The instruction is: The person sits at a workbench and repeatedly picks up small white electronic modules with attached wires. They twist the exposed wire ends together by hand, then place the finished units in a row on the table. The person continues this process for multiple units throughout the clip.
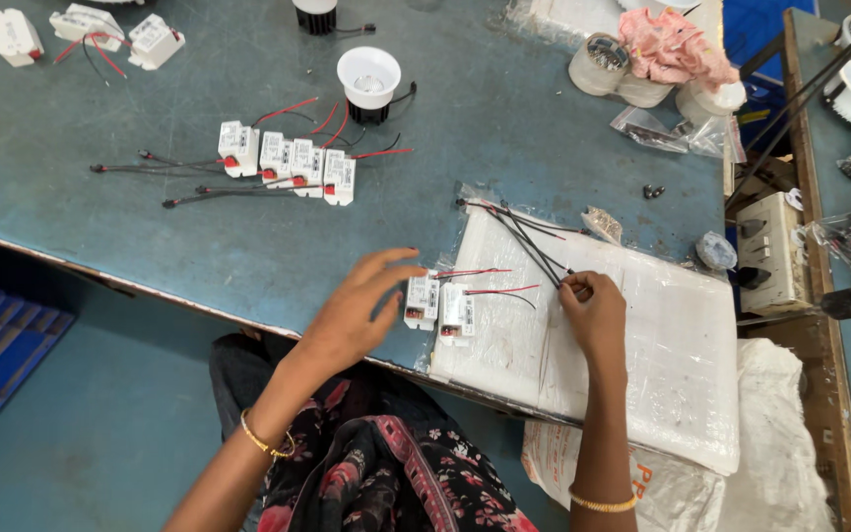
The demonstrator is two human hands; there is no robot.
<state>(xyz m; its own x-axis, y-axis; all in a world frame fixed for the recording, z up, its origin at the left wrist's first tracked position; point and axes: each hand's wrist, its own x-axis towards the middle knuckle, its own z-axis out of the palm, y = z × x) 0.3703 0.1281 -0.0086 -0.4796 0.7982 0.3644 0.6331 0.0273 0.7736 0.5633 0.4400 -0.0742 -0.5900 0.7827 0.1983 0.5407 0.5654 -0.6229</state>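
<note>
two small white driver boxes lie side by side at the left edge of a white plastic-wrapped slab on the near part of the blue worktop, each with thin red and black leads running off toward 3 o'clock. the right hand sits just to the 3 o'clock side of the boxes, resting on the slab, its fingers pinched closed on a bundle of black wires that slants away toward 11 o'clock. the left hand hovers at the 9 o'clock side of the boxes, open with fingers spread and lightly curled, its fingertips just beside the nearer box; whether they touch it cannot be told. both wrists carry a gold bangle. farther out, toward 11 o'clock from the boxes, a row of four more white boxes lies on the worktop with red and black leads fanning to both sides. beyond them, at 12 o'clock, stands a round white lamp housing. at the far left corner three more boxes lie apart. toward 1 o'clock sit rolls of tape beside a pink cloth, and at 3 o'clock a white switch board lies at the worktop's edge.
</note>
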